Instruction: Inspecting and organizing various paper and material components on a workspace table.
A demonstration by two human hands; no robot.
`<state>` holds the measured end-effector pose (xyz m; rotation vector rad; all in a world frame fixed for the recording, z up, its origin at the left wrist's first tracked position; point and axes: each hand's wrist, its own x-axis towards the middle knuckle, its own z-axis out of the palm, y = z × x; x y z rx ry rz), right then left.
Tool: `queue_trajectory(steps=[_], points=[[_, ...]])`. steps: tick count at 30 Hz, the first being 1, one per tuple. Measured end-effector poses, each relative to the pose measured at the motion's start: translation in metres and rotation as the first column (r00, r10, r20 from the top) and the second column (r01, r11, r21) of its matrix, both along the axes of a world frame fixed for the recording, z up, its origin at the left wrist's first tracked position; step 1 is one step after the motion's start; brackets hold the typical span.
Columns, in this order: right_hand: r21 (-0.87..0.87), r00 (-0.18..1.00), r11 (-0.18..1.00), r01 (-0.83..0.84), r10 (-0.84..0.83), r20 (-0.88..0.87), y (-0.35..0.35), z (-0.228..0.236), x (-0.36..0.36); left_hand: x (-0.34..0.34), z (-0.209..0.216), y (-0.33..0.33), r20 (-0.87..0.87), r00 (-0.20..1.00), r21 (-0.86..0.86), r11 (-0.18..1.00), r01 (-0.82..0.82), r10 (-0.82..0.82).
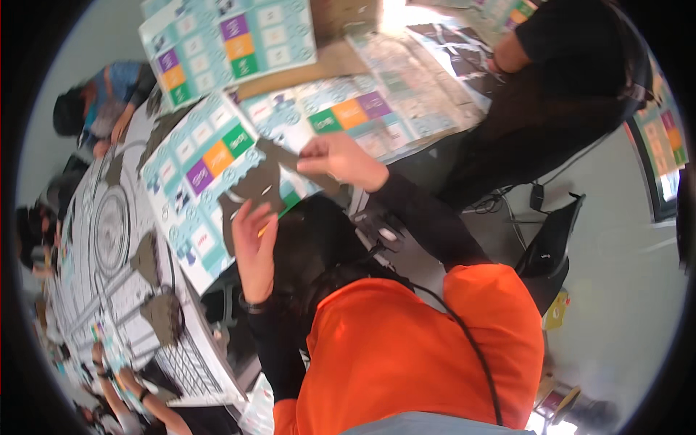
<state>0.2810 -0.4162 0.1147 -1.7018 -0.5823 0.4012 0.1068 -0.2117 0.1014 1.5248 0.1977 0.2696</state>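
A dark brown, flat cut-out piece (257,180) with irregular edges lies over a printed sheet (161,190) with coloured blocks. My right hand (346,161) is closed in a pinch at the strip-like upper right part of this piece. Close to its lower left part is my left hand (254,250), palm turned inward and fingers apart. Some of that hand's fingers overlap the brown material, and I see no grip on it. A thin pale gap shows between parts of the brown material.
More printed sheets (272,36) lie at the back. A person in dark clothes (558,80) leans over brown pieces on the right. Other people (109,101) work around the line-drawn board (87,283) on the left. Cables (507,203) trail on the floor beside a black chair (551,246).
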Motion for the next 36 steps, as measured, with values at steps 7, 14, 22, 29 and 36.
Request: queue_trajectory(steps=[7,14,22,29,36], points=[[-0.135,0.715,0.721,0.679,-0.608,0.345,-0.126,-0.04,0.26,-0.058,-0.006,0.03,-0.086,0.994,0.007,0.998,-0.06,0.06],[-0.43,0.695,0.6,0.675,-0.712,0.098,-0.156,-0.041,0.388,-0.096,-0.031,0.051,-0.202,0.953,-0.118,0.96,-0.254,0.227],[-0.745,0.864,0.474,0.469,-0.421,0.276,-0.199,-0.052,0.443,-0.128,-0.057,0.055,-0.394,0.846,-0.13,0.889,-0.439,0.36],[-0.539,0.743,0.6,0.591,-0.665,0.073,-0.236,-0.073,0.476,-0.107,-0.073,0.055,-0.435,0.857,-0.185,0.904,-0.385,0.275],[-0.88,0.843,0.162,0.447,-0.406,0.354,-0.191,-0.074,0.466,-0.099,-0.073,0.049,-0.465,0.845,-0.175,0.908,-0.381,0.265]])
